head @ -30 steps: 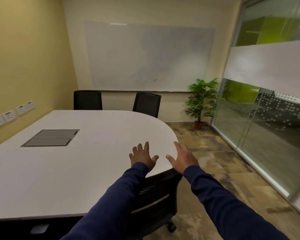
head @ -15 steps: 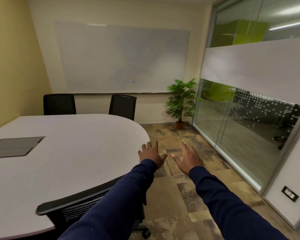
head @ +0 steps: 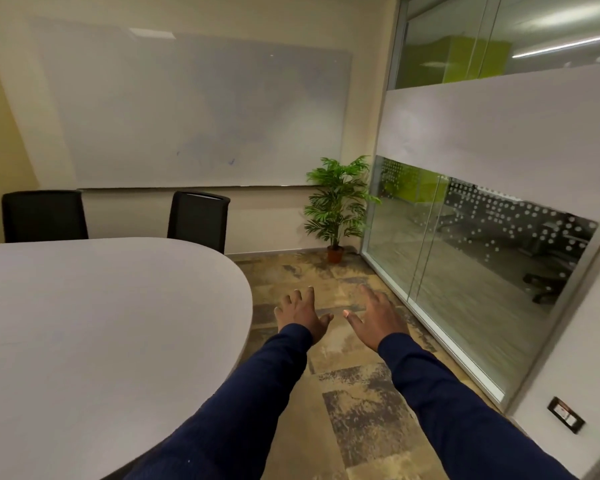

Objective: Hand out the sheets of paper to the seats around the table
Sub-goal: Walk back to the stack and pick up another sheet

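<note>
Both hands were empty, palms down, fingers spread over the floor: the left hand just right of the table's rounded end, the right hand beside it. No sheets showed anywhere, neither in a grasp nor on the tabletop to the left. Beyond the hands, two chairs had nothing laid before them, so the handing-out looked unstarted.

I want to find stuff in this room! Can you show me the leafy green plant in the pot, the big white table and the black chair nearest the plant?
Leafy green potted plant (head: 338, 199): head view, on its fronds.
Big white oval table (head: 118, 306): head view, bare top.
Black chair (head: 198, 218): head view, on its backrest.
</note>
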### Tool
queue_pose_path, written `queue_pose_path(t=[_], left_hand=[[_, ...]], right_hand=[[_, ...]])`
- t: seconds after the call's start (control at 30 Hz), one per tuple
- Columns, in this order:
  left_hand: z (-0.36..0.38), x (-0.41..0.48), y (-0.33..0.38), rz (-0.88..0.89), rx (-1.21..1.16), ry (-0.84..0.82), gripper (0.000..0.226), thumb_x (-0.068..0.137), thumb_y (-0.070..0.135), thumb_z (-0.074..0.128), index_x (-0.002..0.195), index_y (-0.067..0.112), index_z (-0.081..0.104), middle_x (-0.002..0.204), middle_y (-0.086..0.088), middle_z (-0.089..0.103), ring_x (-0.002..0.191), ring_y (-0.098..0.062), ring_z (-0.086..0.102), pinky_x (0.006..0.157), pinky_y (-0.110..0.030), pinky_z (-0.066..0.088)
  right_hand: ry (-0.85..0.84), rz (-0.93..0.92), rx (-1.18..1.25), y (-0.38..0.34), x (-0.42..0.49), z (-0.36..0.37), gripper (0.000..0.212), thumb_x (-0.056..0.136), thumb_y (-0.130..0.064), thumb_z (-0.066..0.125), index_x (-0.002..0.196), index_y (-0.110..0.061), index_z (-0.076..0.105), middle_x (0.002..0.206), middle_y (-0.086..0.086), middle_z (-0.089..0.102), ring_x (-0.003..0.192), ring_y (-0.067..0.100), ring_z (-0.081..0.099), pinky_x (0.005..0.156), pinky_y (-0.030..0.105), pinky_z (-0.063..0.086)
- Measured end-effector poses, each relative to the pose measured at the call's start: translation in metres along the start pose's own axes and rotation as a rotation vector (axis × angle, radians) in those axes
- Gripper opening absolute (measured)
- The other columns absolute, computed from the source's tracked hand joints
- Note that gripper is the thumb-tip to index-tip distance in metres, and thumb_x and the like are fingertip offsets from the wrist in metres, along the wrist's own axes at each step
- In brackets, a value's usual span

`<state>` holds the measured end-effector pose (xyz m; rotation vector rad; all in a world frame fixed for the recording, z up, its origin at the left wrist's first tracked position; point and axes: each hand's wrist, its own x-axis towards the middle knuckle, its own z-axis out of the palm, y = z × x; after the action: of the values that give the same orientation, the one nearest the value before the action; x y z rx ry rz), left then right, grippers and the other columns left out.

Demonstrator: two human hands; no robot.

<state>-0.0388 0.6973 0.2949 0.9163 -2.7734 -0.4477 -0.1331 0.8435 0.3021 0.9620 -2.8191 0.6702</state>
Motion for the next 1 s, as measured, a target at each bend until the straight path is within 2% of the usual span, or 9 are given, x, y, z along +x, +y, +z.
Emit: queue_pose_path(t=[0.2, 0.4, 0.73, 1.0], left_hand=[[0.021, 0.087, 0.016, -0.021, 0.007, -0.023, 0.081, 0.090, 0.065, 0.047, 0.155, 0.025, 0.019, 0.157, -0.008, 0.029, 0.140, -0.033, 0.028, 0.110, -0.054, 0.031], [0.044, 0.166, 0.016, -0.075, 0.003, -0.043, 0.079, 0.090, 0.063, 0.048, 0.154, 0.026, 0.020, 0.157, -0.007, 0.029, 0.141, -0.033, 0.029, 0.111, -0.053, 0.030], [0.073, 0.324, 0.019, -0.255, 0.015, -0.022, 0.079, 0.091, 0.064, 0.046, 0.155, 0.027, 0.017, 0.159, -0.007, 0.026, 0.143, -0.033, 0.027, 0.113, -0.053, 0.029], [0.085, 0.400, -0.016, -0.450, 0.026, 0.017, 0.082, 0.089, 0.067, 0.045, 0.155, 0.028, 0.015, 0.159, -0.008, 0.028, 0.142, -0.034, 0.028, 0.112, -0.053, 0.031]], right_hand=[[-0.031, 0.027, 0.009, 0.037, 0.086, 0.015, 0.075, 0.092, -0.058, 0.052, 0.154, -0.027, 0.024, 0.152, 0.008, 0.038, 0.134, 0.031, 0.043, 0.099, 0.043, 0.047], [-0.075, 0.002, 0.049, 0.057, 0.176, 0.041, 0.075, 0.093, -0.057, 0.052, 0.154, -0.025, 0.024, 0.151, 0.008, 0.038, 0.132, 0.030, 0.046, 0.094, 0.042, 0.050], [-0.173, -0.097, 0.071, 0.095, 0.363, 0.092, 0.072, 0.094, -0.057, 0.050, 0.154, -0.027, 0.024, 0.148, 0.008, 0.041, 0.129, 0.029, 0.047, 0.092, 0.041, 0.049], [-0.316, -0.240, 0.074, 0.078, 0.477, 0.139, 0.072, 0.093, -0.058, 0.050, 0.153, -0.027, 0.026, 0.148, 0.008, 0.040, 0.129, 0.030, 0.047, 0.094, 0.040, 0.048]])
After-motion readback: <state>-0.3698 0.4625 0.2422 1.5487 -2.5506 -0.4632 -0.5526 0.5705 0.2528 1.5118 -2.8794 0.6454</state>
